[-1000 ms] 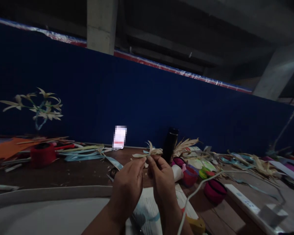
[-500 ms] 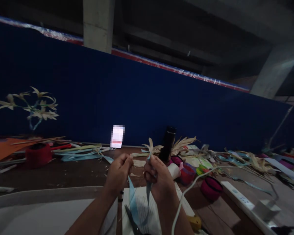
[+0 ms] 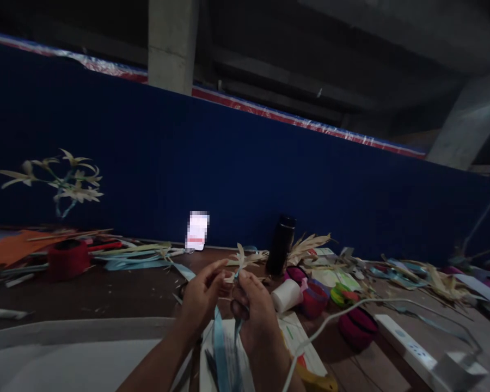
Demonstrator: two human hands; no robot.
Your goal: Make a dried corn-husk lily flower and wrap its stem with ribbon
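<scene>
My right hand [image 3: 249, 302] pinches the base of a pale husk flower [image 3: 240, 258], whose petals point up. Close beside it on the left is my left hand [image 3: 204, 288], its fingers curled near the petals; whether they grip anything is too small to tell. A light blue strip [image 3: 219, 348] hangs down between the hands over printed papers [image 3: 228, 335]. Dark scissors [image 3: 211, 365] lie partly behind the strip.
A lit phone [image 3: 197, 231] leans at the blue partition. Black bottle [image 3: 281, 245], white roll [image 3: 287, 295] and magenta pouch [image 3: 358, 328] stand to the right, by a cable and power strip [image 3: 406, 343]. Husk flowers [image 3: 77, 190] rise at left.
The flower and my right hand have moved slightly left and down, nearer my left hand. My left fingers have spread a little. The whole view has shifted slightly.
</scene>
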